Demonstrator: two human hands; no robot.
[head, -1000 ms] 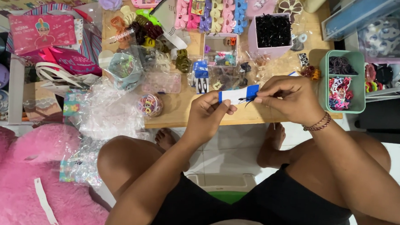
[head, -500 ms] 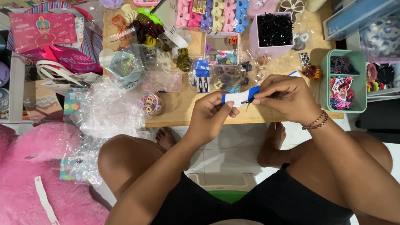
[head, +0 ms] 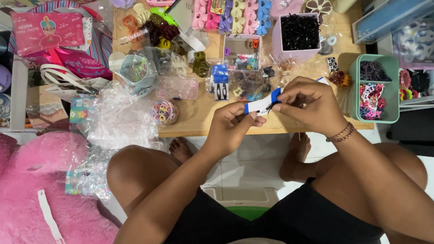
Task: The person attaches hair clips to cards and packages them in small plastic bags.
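Blue-and-white card [head: 261, 104] pinched between two hands, centre of frame, above the wooden table [head: 197, 118] edge.
Head view: left hand [head: 231, 127] grips the card's lower left end, fingers pressed together; right hand [head: 309, 104] pinches its blue upper right end. Green divided tray [head: 353, 84] at right, purple box [head: 301, 35] of dark bands above, pink plush [head: 30, 186] lower left.
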